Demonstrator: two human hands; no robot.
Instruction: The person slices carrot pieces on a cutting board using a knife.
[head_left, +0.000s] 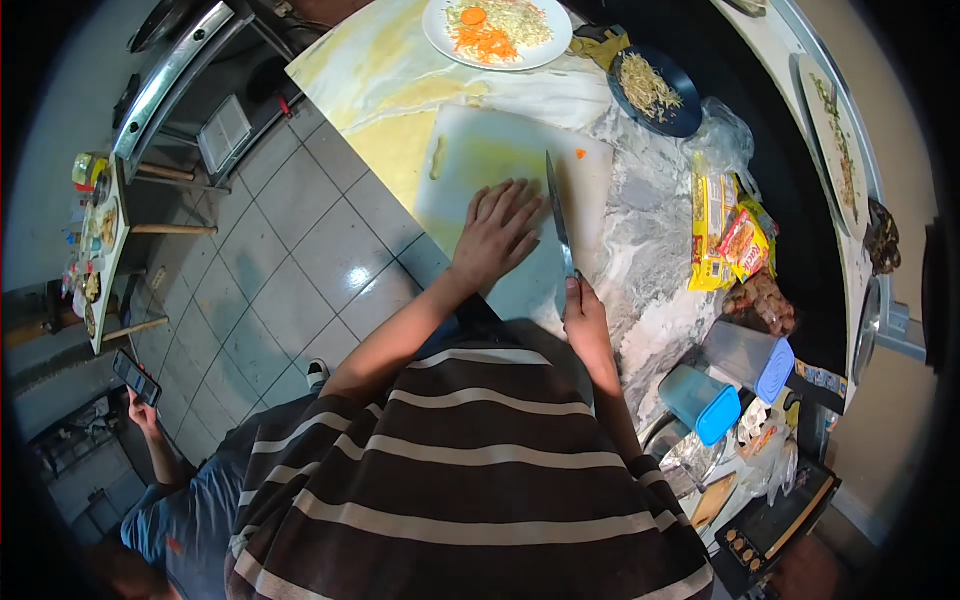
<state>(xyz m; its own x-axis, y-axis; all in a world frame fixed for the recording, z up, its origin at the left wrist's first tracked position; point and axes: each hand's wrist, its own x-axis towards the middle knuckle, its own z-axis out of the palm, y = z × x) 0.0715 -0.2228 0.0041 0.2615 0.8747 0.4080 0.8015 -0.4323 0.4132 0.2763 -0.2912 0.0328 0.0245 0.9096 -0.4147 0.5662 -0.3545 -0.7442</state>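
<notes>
One small orange piece (581,154) is lying near the far right corner of the cutting board (462,135), while shredded vegetables (487,43) are already filling a plate (436,33) at the far edge of the counter (645,195); the cutting is looking mostly done, only that scrap remaining on the board. The left hand (503,222) is spreading its fingers over the board's middle; the right hand (586,315) is gripping the knife (558,208) by its handle. Toward the counter's right edge, yellow packets (709,228) are bearing print too small to read surely.
</notes>
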